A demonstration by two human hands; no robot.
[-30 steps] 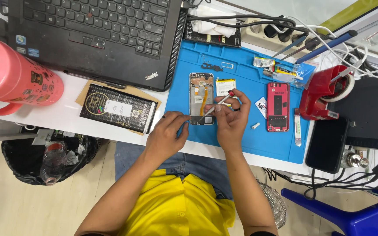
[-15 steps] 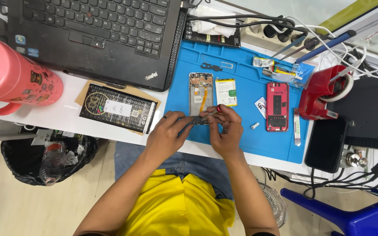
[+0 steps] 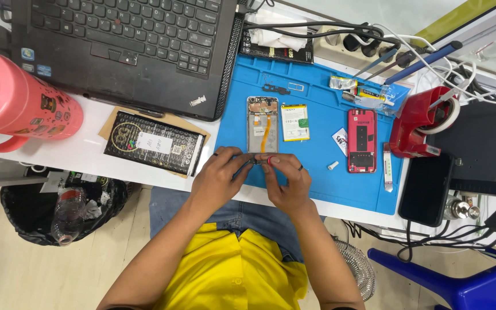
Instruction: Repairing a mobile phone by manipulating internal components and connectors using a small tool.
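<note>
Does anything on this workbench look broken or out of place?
Only the phone on the blue mat: it lies opened, insides exposed, its battery beside it. Both hands pinch a small dark part just below it. Nothing looks spilled.

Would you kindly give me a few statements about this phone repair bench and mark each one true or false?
1. Both hands, left hand and right hand, meet over the near edge of the blue mat, pinching a small dark part. True.
2. The opened phone frame lies on the laptop's keyboard. False: it lies on the blue mat, right of the laptop.
3. A red phone back lies on the mat, left of the red tape dispenser. True.
4. The pink jug stands on the blue mat. False: it rests on the white table, far left.
</note>
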